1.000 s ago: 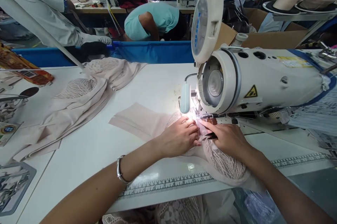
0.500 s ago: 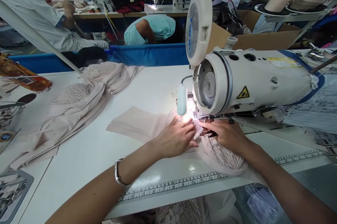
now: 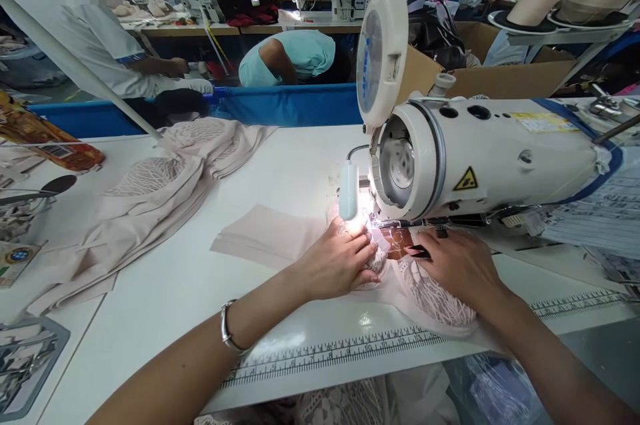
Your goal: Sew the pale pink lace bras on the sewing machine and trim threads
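Observation:
Pale pink fabric with lace passes beneath the lit needle area of a white sewing machine. My left hand presses on the fabric and lace just left of the needle, fingers slightly spread and lying flat. To the right, my right hand rests beside the lace part, with a small black tool at its fingers. How the fingers hold this tool is partly hidden. A small lamp hangs by the machine head and lights the stitching spot.
More pink lace fabric lies piled at the left. A printed ruler runs along the front edge. An orange-brown package and a metal tray are at far left. People sit beyond the blue cloth barrier.
My right hand has shifted right, away from the needle, uncovering a reddish-brown patch. My left hand stays on the fabric. The view has shifted slightly, and a person's arm at upper left has lowered.

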`<state>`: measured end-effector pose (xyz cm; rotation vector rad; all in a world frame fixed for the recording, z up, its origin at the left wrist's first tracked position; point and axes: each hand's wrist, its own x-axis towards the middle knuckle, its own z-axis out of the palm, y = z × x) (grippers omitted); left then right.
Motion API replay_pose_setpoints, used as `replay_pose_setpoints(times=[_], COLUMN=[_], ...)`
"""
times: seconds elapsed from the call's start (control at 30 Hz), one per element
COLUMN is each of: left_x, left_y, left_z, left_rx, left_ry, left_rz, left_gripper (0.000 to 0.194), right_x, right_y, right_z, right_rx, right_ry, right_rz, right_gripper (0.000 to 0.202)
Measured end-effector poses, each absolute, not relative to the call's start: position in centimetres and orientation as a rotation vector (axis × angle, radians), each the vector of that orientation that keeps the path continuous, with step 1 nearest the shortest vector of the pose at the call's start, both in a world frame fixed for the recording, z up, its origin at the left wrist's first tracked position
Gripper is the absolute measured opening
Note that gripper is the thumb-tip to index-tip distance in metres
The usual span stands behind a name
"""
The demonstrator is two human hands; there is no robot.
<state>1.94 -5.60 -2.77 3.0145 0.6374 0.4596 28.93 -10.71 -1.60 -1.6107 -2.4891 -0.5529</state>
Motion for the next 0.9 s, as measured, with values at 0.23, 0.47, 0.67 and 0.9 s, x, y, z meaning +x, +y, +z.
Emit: replay_pose_setpoints(times=[0.23,0.47,0.67,0.9], left_x=[2.1,2.0,2.2,2.2], left_y=[-5.8,-5.8,-6.0,-5.9], left_z=[-3.0,-2.8,-2.5,-2.5], left_rx=[3.054,3.041,3.058,3.052], left_ry=[0.638,0.614,0.633,0.604], left_rz=[0.480,0.486,0.487,0.475], left_gripper=[0.052,0.051,0.053,0.054], right_x=[27.6,27.3,27.5,27.4], right_y=[-11.6,-11.9,-12.6,-11.4], right_z=[-1.2,-1.3,-1.3,-1.4], right_rx=[-1.533,-1.818,-1.648,-1.301], right_ry=[-2.521,-2.442,-2.400,-2.602], right_rz=[-0.413,-0.540,-0.547,-0.262], right_gripper=[0.049,0.034,0.033,0.059])
